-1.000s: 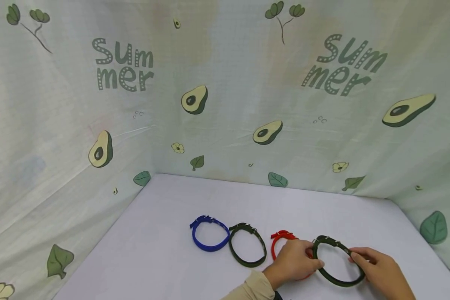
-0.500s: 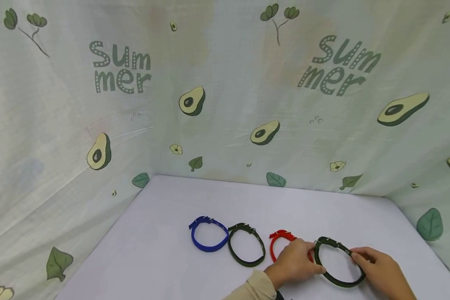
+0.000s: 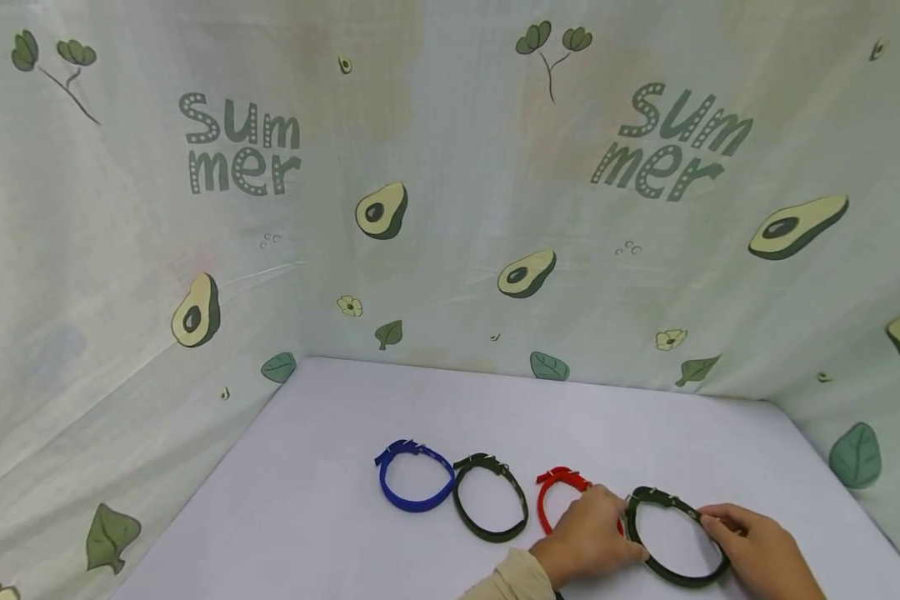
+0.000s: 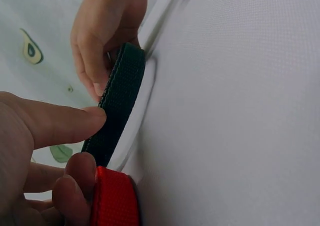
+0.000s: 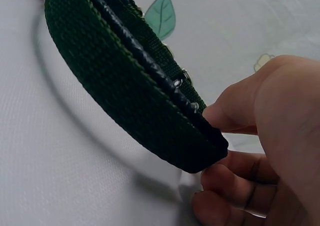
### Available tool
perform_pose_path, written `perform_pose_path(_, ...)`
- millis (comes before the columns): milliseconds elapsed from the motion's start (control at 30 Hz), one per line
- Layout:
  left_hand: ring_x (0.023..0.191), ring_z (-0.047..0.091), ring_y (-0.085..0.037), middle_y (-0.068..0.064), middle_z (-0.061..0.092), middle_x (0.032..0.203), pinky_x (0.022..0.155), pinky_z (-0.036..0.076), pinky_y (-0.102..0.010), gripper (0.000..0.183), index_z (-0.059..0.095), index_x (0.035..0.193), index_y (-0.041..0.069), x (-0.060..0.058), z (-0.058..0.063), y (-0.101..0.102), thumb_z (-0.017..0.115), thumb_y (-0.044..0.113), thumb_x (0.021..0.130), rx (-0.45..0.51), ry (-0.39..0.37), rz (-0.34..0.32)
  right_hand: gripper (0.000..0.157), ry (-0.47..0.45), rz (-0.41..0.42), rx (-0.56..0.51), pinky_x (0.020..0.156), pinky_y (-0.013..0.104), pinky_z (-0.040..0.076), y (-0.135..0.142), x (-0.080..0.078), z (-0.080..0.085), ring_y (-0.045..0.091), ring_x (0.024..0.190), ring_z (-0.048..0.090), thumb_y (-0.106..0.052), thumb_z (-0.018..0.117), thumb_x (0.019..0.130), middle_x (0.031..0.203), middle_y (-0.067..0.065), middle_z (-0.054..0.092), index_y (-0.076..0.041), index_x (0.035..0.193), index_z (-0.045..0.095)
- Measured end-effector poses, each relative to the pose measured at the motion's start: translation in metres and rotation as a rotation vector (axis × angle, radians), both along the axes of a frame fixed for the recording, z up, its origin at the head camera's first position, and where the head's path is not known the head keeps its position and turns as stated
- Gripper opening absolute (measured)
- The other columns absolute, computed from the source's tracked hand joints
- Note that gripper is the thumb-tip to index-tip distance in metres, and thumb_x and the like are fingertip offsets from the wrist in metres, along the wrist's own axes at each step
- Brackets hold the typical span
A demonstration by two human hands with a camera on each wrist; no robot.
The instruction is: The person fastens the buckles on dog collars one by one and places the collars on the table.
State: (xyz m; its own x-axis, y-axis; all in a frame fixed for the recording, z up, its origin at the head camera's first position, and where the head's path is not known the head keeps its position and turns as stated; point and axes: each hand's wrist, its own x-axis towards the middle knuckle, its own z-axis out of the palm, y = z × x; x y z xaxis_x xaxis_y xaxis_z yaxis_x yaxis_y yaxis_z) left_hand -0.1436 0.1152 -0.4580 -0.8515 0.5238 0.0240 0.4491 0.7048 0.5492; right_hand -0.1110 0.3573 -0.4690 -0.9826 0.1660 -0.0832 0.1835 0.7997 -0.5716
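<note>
A dark green buckled collar (image 3: 656, 496), looking like a pet collar, is held as a ring between both hands. My left hand (image 3: 592, 537) pinches its left side, and the thumb lies along the strap (image 4: 117, 98) in the left wrist view. On the opposite side my right hand (image 3: 761, 546) grips the band (image 5: 125, 86) between thumb and fingers. The band stands on edge, close over the white surface. A red collar (image 3: 562, 475) lies beneath and behind the left hand, which hides part of it; its band (image 4: 116, 198) is right at the left fingertips.
Left of the red collar lies a second dark green collar (image 3: 482, 461), with a blue collar (image 3: 416, 504) beside it. A pale cloth (image 3: 450, 317) printed with avocados hangs behind and along the sides of the white table (image 3: 285, 517).
The scene sits slightly lower in the head view. Both hands keep their hold on the dark green collar, with hardly any movement.
</note>
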Motion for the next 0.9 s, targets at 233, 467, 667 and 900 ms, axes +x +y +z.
perform_pose_path(233, 0.082, 0.05, 0.004, 0.014, 0.057, 0.084, 0.066, 0.041, -0.013, 0.031, 0.063, 0.069, 0.02, 0.0, 0.001, 0.0, 0.085, 0.039, 0.078, -0.058, 0.073, -0.039, 0.043, -0.01, 0.012, 0.011, 0.069, 0.038, 0.051, 0.001, -0.002, -0.002, 0.016, 0.083, 0.062, -0.041, 0.06, 0.099, 0.097, 0.007, 0.071, -0.003, 0.115, 0.073)
perform_pose_path(467, 0.092, 0.053, 0.005, 0.015, 0.063, 0.094, 0.075, 0.046, -0.016, 0.025, 0.077, 0.099, 0.017, -0.006, -0.001, -0.005, 0.081, 0.036, 0.084, 0.072, -0.005, -0.009, 0.049, -0.015, 0.011, 0.017, 0.079, 0.052, 0.051, 0.001, -0.007, -0.004, 0.03, 0.092, 0.066, -0.047, 0.062, 0.097, 0.102, 0.015, 0.072, -0.003, 0.114, 0.073)
perform_pose_path(667, 0.092, 0.055, 0.005, 0.014, 0.064, 0.099, 0.077, 0.045, -0.015, 0.025, 0.077, 0.11, 0.018, -0.009, 0.004, -0.019, 0.077, 0.028, 0.088, 0.288, 0.019, -0.004, 0.056, -0.026, -0.028, 0.02, 0.08, 0.055, 0.05, -0.002, -0.009, 0.001, 0.037, 0.095, 0.065, -0.049, 0.06, 0.097, 0.102, 0.02, 0.07, 0.004, 0.113, 0.07)
perform_pose_path(900, 0.06, 0.054, 0.007, 0.015, 0.063, 0.093, 0.054, 0.045, -0.015, 0.018, 0.077, 0.108, 0.013, -0.02, 0.014, -0.06, 0.069, 0.022, 0.094, 0.423, -0.062, -0.025, 0.052, 0.069, -0.077, 0.039, 0.077, 0.05, 0.051, -0.009, -0.009, 0.017, 0.035, 0.093, 0.065, -0.042, 0.053, 0.102, 0.101, 0.017, 0.071, 0.007, 0.114, 0.068)
